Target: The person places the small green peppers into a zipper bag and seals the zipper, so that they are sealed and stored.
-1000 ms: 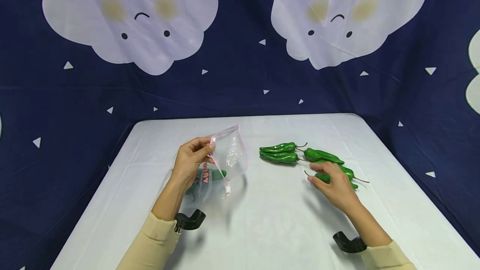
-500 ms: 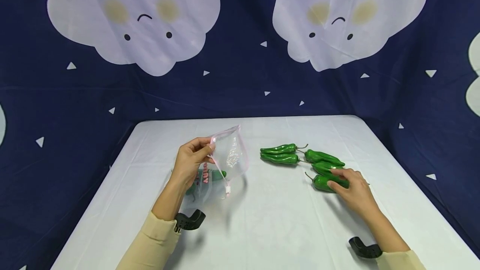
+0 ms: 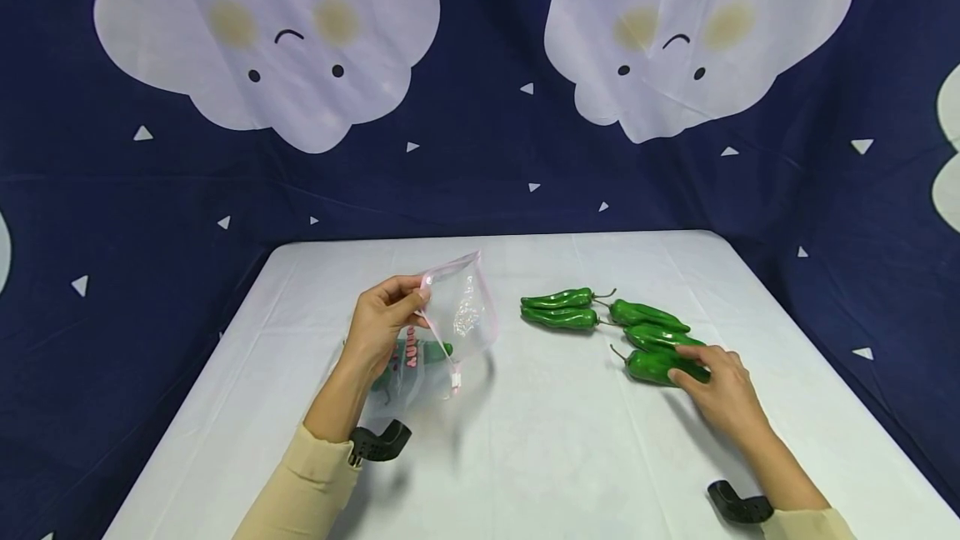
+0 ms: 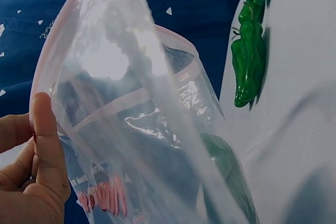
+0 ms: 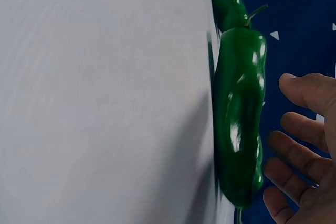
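Observation:
My left hand (image 3: 384,319) pinches the pink-edged mouth of a clear zip bag (image 3: 463,307) between thumb and fingers, holding it up with the mouth spread. Inside the bag, a green pepper (image 3: 435,349) shows through the plastic near the red print. At the right, my right hand (image 3: 722,390) is at the tip of the nearest green pepper (image 3: 649,367), fingers spread over it. The right wrist view has the fingers apart, beside this glossy pepper (image 5: 239,114), with nothing gripped. Another green pepper (image 3: 656,337) lies just behind it.
Farther back lie another green pepper (image 3: 647,314) and a pair of peppers, one behind (image 3: 558,298) and one in front (image 3: 558,319), their stems pointing right. All rest on a white-covered table (image 3: 540,440). A dark blue cloud-print curtain (image 3: 480,190) hangs behind.
My right hand has moved right and toward me, from above the middle of the pepper group to the nearest pepper's tip. My left hand and the bag have stayed in place.

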`<state>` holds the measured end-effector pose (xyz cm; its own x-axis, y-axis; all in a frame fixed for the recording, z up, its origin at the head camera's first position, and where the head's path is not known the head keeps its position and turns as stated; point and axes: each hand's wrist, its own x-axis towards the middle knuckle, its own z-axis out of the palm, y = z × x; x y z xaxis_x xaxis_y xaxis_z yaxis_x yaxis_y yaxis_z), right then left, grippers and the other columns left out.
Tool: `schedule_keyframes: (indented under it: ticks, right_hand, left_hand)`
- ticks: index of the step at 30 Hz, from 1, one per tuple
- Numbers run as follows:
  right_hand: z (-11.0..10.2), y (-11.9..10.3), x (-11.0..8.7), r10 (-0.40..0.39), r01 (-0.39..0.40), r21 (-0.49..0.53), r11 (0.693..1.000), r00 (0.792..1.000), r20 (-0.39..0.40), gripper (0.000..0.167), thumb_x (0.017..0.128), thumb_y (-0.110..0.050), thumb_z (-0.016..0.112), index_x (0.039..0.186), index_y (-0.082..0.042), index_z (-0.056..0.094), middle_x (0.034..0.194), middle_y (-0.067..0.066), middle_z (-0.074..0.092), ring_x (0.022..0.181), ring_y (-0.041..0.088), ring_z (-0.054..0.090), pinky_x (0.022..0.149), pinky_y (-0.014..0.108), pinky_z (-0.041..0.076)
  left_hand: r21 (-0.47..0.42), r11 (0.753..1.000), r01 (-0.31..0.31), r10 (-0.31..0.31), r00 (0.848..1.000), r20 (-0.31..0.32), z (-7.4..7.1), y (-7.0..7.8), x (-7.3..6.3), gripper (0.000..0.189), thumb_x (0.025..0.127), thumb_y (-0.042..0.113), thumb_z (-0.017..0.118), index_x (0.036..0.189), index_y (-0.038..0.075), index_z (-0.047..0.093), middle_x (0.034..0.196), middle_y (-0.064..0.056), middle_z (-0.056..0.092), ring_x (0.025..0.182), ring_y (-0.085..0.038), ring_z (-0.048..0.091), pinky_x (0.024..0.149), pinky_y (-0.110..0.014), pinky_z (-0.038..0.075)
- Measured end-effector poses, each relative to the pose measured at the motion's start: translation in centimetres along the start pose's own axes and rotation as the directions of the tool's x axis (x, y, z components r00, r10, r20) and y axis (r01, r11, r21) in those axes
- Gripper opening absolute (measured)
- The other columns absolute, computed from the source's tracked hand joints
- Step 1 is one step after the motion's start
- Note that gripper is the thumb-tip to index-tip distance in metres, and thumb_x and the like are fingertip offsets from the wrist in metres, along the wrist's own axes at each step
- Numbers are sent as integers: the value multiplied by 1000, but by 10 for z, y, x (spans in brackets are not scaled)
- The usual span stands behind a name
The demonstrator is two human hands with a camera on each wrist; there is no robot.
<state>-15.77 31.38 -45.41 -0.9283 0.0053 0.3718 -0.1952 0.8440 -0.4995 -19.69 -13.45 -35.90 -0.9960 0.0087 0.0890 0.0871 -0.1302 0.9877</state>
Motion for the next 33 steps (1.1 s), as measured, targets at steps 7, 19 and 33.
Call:
schedule_keyframes:
  ticks: [7,19,33]
  right_hand:
    - [-1,8,-3,22,-21,-20,1000,1000,7,39,82,-20,72,114,-1,62,104,22,60,94,32,47,73,38,35]
    - [-5,23,-6,72,-71,-37,997,997,38,38,83,-19,70,115,-1,62,100,20,61,90,30,52,66,31,36]
    - [-5,32,-9,170,-167,-27,986,971,167,44,88,-25,65,122,1,56,112,30,58,101,44,56,78,56,47]
  left_hand:
    - [-1,1000,0,0,1000,-6,0,-1,1,29,89,3,62,111,-13,56,80,3,58,73,-8,55,57,-19,57]
    - [16,1000,21,-21,1000,-10,0,-1,1,34,89,5,62,115,-15,53,81,3,58,73,-9,56,58,-19,57]
    - [11,1000,-1,1,1000,12,0,-1,1,34,89,2,61,116,-16,52,80,4,58,72,-7,55,57,-18,57]
